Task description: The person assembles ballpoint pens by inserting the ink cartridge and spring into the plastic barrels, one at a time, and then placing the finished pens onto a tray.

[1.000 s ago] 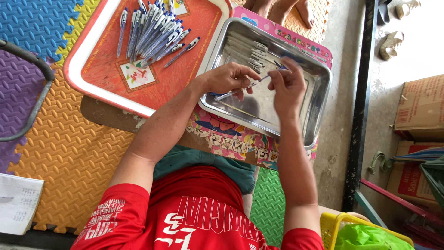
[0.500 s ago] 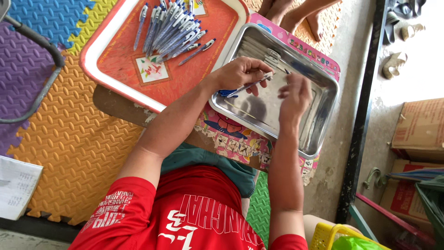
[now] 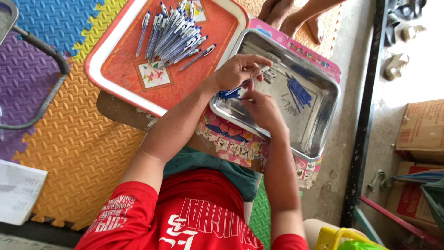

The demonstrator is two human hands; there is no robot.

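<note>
Gripping the pen (image 3: 238, 87) firmly in both left hand (image 3: 238, 70) and right hand (image 3: 262, 109), keeping parts aligned over the steel tray (image 3: 323, 120).

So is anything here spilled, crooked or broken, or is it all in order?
Nothing looks spilled or broken. The finished pens lie in a loose heap at the far end of the orange tray, and the blue refills sit in the metal tray. Only the worn, peeling edge of the cardboard underneath looks shabby.

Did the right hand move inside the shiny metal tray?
Yes. The right hand slid from near the far rim of the metal tray toward its near-left corner, closer to the left hand holding a pen.
</note>
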